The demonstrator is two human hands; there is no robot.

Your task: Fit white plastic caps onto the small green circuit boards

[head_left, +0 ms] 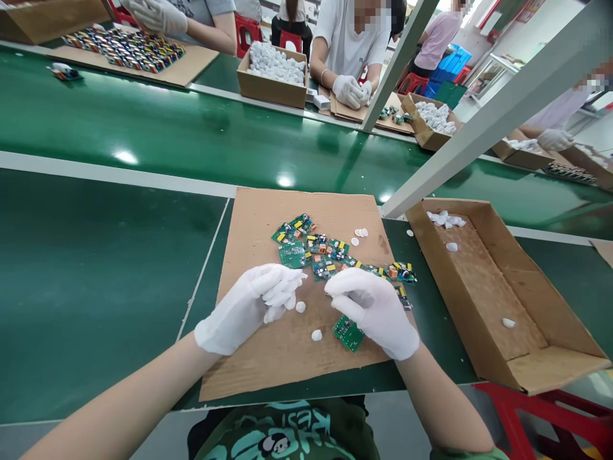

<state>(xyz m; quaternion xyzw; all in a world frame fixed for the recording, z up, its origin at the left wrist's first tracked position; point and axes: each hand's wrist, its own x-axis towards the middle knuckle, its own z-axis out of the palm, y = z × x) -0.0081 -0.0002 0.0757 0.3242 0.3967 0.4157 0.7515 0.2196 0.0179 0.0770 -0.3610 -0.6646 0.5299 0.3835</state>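
Green shirt (287, 434), left hand (256, 300), right hand (376, 310), fingers curled near circuit boards (292, 254), grasp unclear

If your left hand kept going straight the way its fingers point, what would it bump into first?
Probably the small green circuit board just past the fingertips of the left hand, though it might pass above it; height is hard to tell.

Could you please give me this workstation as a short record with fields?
left hand: white-gloved, above the cardboard sheet; grip unclear
right hand: white-gloved, fingers curled; grip unclear
circuit boards: cluster mostly beyond the hands; one green board partly hidden by the right hand
loose pieces: small white pieces on the sheet
open cardboard box: right of the sheet, a few white pieces inside
background: green work surface, other gloved workers
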